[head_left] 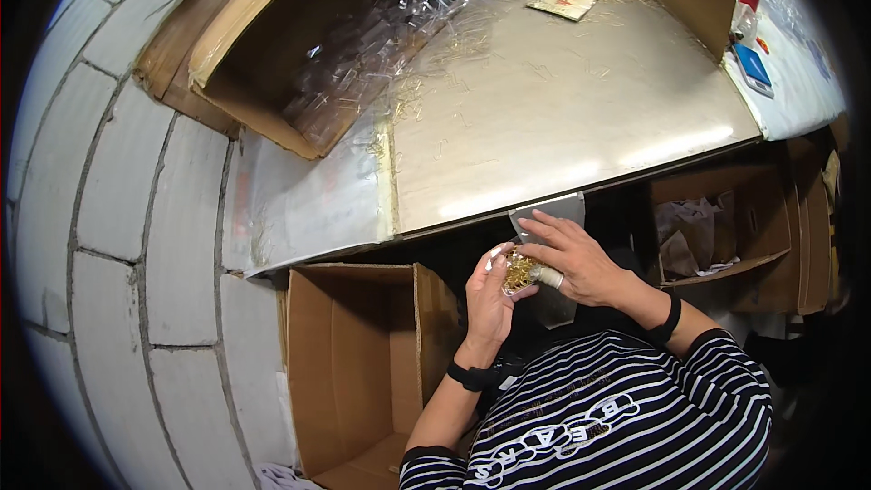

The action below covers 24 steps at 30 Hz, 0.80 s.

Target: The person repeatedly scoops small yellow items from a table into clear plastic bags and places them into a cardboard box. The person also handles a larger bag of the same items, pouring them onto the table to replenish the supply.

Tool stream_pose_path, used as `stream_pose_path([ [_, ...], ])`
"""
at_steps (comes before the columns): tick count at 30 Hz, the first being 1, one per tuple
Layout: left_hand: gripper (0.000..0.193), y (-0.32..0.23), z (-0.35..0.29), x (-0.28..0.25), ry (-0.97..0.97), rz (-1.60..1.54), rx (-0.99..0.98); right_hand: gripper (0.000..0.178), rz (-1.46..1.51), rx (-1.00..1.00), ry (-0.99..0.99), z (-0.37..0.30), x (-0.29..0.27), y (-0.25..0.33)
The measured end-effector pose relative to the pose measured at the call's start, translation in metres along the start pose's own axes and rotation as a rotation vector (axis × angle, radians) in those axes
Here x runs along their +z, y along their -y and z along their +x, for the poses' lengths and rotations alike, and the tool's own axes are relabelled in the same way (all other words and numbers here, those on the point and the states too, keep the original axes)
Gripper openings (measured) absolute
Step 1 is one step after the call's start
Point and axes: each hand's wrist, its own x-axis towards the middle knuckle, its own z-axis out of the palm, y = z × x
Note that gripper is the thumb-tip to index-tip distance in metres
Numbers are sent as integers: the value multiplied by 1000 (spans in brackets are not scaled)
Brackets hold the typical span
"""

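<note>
Handling gold pieces (521,270) in a clear case (519,291) seems the step, beyond the six-o'clock edge of the desk (562,109). The left hand (490,306) pinches the case; the right hand (581,260), at two o'clock, bends over it, grip unclear. Steady support seems needed next.

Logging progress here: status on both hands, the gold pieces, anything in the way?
Left hand holding clear box of gold pieces. Right hand at box, partly covering it. Table edge just beyond both hands.

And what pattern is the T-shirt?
The T-shirt is black with white stripes; the head view shows it.
</note>
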Motion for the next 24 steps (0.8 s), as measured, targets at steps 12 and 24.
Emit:
stream_pose_path([
  [12,28,-17,4,-6,-55,-4,44,54,-147,-184,97,11,-10,16],
  [24,32,-78,-34,-43,-99,-30,170,39,63,-272,-231,36,-1,34],
])
